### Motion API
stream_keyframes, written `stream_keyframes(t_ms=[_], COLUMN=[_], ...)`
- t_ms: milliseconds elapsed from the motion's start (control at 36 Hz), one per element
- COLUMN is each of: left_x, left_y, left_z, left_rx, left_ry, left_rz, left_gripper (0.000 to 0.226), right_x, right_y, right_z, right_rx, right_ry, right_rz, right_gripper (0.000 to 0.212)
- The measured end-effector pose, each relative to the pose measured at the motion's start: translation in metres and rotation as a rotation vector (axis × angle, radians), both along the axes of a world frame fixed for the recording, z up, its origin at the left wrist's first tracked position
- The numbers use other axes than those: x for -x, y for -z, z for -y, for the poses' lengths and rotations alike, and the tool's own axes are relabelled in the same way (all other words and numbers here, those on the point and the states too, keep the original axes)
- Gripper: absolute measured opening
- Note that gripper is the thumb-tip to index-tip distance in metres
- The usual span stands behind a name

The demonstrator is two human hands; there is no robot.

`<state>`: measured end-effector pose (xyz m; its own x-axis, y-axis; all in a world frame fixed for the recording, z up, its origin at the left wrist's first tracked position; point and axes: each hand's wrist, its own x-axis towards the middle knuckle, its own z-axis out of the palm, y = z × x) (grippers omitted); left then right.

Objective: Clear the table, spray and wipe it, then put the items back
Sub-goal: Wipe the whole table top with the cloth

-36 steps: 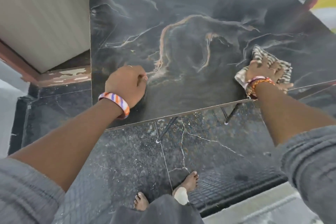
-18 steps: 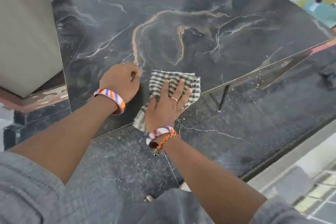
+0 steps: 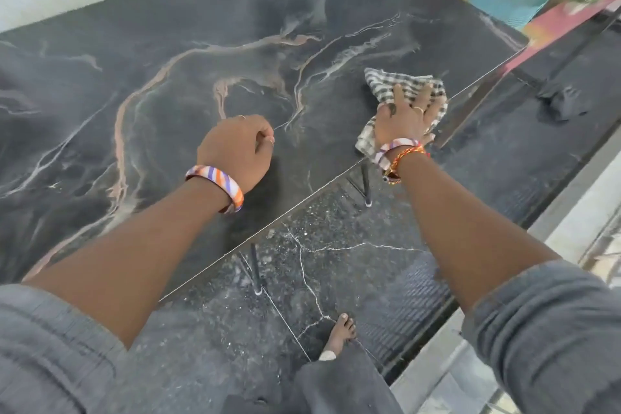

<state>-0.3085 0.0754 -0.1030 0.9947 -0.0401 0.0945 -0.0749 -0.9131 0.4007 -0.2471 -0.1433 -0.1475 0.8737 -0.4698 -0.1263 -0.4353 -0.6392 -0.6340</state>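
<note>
Table (image 3: 201,44) of dark marble-look stone with pale and rust veins lies under both my arms. My right hand (image 3: 403,118) presses flat, fingers spread, on the crumpled grey-and-white checked cloth (image 3: 396,84) near the table's right front edge. My left hand (image 3: 237,148) rests on the tabletop as a loose fist, holding nothing, a striped orange-and-purple bangle (image 3: 218,183) on its wrist.
</note>
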Motion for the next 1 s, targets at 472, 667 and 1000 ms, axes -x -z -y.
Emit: stream_keyframes(t_ms=[472,667,1000], left_x=[-0.109,-0.145,-0.238], left_y=[0.007,0.005,0.017], left_z=[0.125,0.159,0.205], left_rx=[-0.012,0.011,0.087], left_ry=[0.106,0.208,0.221], left_rz=[-0.003,0.021,-0.014], left_gripper=[0.016,0.015,0.016], right_x=[-0.010,-0.070,-0.174], right_y=[0.009,-0.003,0.000], right_z=[0.009,0.085,0.203], right_rx=[-0.573,-0.518,-0.271], right_ry=[0.205,0.331,0.512], right_rz=[0.150,0.145,0.019], right_gripper=[0.066,0.059,0.056])
